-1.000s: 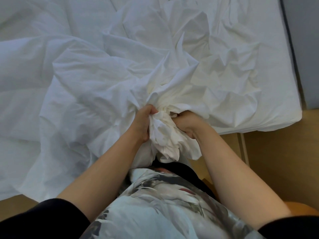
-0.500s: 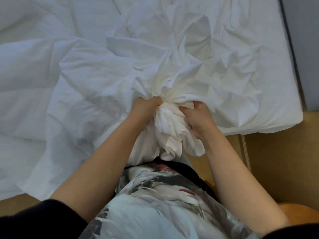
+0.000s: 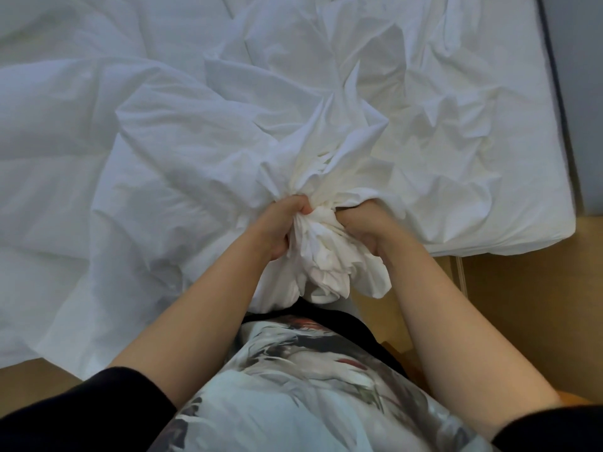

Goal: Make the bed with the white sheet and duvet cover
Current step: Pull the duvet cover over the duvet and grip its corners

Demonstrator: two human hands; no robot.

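The duvet cover is white, heavily creased, and spread loosely over the near part of the bed. Its folds converge from the left, the centre and the right toward one gathered bunch at the near edge of the bed. The bunch is tightly crumpled and hangs past the edge, in front of the person's patterned top. Under the cover, the white sheet lies smooth over the mattress at the right side and down to its near corner. Whether the pale bulk at far left is part of the cover or a separate layer cannot be told.

The left hand grips the left side of the bunch, fingers curled into the cloth, thumb toward the centre. The right hand grips the right side, fingers buried in the folds. The two hands sit close together, level, with only the bunch between them. Both forearms are bare, extend forward and angle inward; black sleeves are pushed up to the elbows. A tan floor shows beside the bed.
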